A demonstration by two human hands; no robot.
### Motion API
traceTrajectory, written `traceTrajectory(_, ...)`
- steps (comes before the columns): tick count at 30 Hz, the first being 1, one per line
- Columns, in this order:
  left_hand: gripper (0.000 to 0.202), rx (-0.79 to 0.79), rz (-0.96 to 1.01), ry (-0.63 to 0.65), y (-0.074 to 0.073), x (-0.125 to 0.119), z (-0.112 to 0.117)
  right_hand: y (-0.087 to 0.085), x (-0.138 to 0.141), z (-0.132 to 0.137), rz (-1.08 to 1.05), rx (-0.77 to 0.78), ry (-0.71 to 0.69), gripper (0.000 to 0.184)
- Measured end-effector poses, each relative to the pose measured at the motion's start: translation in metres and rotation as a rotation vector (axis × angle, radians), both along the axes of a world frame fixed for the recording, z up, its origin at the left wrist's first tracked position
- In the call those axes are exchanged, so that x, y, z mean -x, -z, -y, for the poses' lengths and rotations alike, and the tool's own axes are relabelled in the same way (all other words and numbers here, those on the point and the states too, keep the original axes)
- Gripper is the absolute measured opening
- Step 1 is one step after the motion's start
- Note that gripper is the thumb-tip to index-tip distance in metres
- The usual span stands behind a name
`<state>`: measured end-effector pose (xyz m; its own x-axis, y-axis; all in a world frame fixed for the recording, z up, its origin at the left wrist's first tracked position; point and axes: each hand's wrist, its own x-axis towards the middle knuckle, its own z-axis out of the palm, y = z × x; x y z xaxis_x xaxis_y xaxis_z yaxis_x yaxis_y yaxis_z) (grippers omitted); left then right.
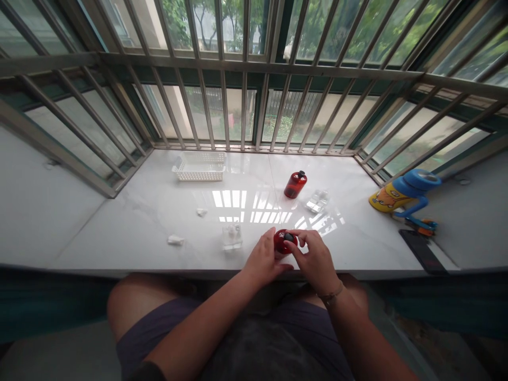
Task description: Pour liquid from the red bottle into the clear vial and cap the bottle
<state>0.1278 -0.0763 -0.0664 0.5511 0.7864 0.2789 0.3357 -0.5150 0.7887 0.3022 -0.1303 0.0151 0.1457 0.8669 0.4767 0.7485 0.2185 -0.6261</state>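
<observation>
A red bottle [281, 244] with a black cap [289, 237] stands near the front edge of the white counter. My left hand [262, 257] is wrapped around the bottle's left side. The fingers of my right hand [314, 256] pinch the black cap from the right. Farther back is a second red bottle [295, 185], also black-capped. A clear, square glass bottle [232, 238] sits to the left of my left hand. Another clear glass piece [316, 201] lies beyond my right hand.
A white perforated basket [199, 167] sits at the back left. Two crumpled white bits, one a wad [175, 241], lie on the left. At the right are a blue-and-yellow drink bottle [402, 193], a small blue-and-orange item [424, 226] and a black phone [423, 251]. Window bars [257, 67] border the counter.
</observation>
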Motion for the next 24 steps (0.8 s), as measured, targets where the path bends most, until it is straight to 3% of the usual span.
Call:
traceTrajectory(2, 0.120, -0.064, -0.051, 0.054, -0.002, 0.018, 0.012, 0.000, -0.007, -0.001, 0.023, 0.015, 0.008, 0.026)
traceTrajectory(6, 0.080, -0.190, -0.098, 0.056, -0.007, 0.077, 0.041, 0.002, -0.037, -0.016, 0.130, 0.003, 0.025, 0.015)
traceTrajectory(9, 0.058, -0.256, -0.148, -0.025, 0.000, 0.137, 0.057, 0.007, -0.070, -0.037, 0.187, -0.005, 0.121, 0.010)
traceTrajectory(12, 0.023, -0.192, -0.255, -0.110, 0.018, 0.211, 0.067, 0.011, -0.104, -0.059, 0.203, 0.028, 0.249, 0.014)
traceTrajectory(16, 0.030, 0.025, -0.492, -0.368, 0.049, 0.311, 0.074, 0.007, -0.134, -0.077, 0.200, 0.074, 0.310, 0.027)
traceTrajectory(18, 0.038, 0.106, -0.605, -0.505, 0.063, 0.348, 0.076, 0.003, -0.142, -0.078, 0.225, 0.077, 0.284, 0.029)
traceTrajectory(21, 0.060, 0.093, -0.739, -0.768, 0.077, 0.374, 0.079, -0.003, -0.149, -0.076, 0.302, 0.049, 0.252, 0.025)
traceTrajectory(24, 0.073, 0.141, -0.793, -0.941, 0.080, 0.373, 0.075, -0.006, -0.156, -0.073, 0.348, 0.057, 0.276, 0.024)
